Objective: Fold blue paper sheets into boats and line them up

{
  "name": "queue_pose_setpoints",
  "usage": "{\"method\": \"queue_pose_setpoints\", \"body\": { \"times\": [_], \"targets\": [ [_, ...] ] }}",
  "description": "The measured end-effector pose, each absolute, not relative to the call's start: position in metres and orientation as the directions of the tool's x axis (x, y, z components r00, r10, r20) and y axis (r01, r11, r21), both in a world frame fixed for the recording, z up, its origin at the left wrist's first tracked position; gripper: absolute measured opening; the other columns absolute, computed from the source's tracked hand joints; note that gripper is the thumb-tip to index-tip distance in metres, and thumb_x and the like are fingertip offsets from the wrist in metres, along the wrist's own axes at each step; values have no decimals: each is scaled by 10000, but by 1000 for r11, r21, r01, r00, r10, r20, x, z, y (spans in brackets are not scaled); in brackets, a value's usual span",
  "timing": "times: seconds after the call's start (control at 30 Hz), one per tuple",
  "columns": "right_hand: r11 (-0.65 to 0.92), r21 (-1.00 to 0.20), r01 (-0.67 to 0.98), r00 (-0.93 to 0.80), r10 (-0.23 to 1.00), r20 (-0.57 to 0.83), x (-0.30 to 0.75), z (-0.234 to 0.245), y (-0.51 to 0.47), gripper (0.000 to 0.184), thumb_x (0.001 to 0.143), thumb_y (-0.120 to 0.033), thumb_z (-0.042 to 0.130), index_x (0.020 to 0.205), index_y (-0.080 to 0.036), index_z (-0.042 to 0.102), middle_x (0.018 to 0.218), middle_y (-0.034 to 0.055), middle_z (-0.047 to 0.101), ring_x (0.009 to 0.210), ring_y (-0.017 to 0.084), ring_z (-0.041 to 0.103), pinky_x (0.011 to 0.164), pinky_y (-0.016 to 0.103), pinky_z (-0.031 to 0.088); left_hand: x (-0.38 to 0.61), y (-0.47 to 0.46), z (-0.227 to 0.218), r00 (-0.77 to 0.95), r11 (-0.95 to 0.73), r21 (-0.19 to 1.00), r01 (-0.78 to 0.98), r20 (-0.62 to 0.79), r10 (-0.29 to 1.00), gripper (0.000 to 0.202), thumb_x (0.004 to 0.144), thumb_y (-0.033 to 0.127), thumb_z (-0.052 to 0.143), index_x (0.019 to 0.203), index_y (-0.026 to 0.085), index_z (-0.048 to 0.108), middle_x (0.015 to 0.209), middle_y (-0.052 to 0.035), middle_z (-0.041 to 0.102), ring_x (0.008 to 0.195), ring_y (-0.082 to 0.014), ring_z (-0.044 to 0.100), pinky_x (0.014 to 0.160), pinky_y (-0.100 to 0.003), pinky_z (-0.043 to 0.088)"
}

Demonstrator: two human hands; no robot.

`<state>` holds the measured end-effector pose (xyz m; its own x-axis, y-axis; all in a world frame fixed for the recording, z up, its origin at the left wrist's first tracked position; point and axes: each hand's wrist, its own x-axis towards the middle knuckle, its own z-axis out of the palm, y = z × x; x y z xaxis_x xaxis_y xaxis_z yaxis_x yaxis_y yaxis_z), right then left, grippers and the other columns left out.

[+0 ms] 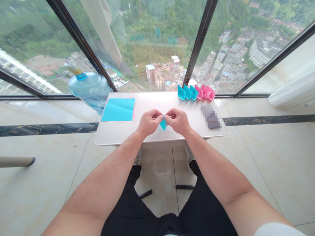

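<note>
Between my two hands is a small folded piece of blue paper [163,125], its pointed lower corner showing below my fingertips. My left hand [150,122] pinches it from the left with thumb and fingers. From the right, my right hand [177,121] pinches the other side. Both hands are just above the front half of the small white table, and my fingers hide the upper part of the paper.
Blue paper sheets [118,109] lie at the table's left, with pink paper beneath. Blue and pink folded paper boats [196,92] line the back right edge. A blurred dark phone-like object [212,118] lies at the right. A water jug [90,87] stands left of the white table [113,137].
</note>
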<state>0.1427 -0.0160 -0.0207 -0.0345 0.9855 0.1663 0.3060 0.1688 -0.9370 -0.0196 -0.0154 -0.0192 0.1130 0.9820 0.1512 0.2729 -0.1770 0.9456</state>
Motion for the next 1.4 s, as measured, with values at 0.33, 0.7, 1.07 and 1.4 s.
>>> {"method": "queue_pose_setpoints", "body": {
  "times": [0.33,0.7,1.07,1.4],
  "targets": [
    [-18,-968,252,-237,968,-79,154,-15,-11,148,763,-311,675,769,-164,694,615,15,676,554,148,646,464,231,508,-20,-16,-15,83,-218,916,336,202,976,182,783,356,635,733,181,637,691,1,646,649,-135,551,625,-269,458],
    [244,-930,274,-248,952,177,163,-20,-10,142,779,-296,672,816,-181,748,744,21,735,679,154,659,650,273,533,-49,-8,-22,292,-403,778,482,291,911,138,810,321,650,823,227,749,1105,-76,752,1054,-235,643,764,-313,516],
    [328,-863,385,-415,896,155,178,-24,-6,192,850,-314,609,810,-174,734,763,10,730,717,138,636,709,260,494,-53,-14,-15,359,-478,729,491,331,873,177,851,317,620,825,217,763,860,-57,747,800,-192,664,772,-298,498],
    [293,-886,360,-298,936,188,174,-21,-8,244,840,-380,642,818,-170,764,723,8,724,703,162,643,672,265,484,-51,-17,-5,165,-246,875,417,193,967,174,752,356,704,753,184,728,743,-29,736,698,-173,642,679,-283,516]
  ]
}}
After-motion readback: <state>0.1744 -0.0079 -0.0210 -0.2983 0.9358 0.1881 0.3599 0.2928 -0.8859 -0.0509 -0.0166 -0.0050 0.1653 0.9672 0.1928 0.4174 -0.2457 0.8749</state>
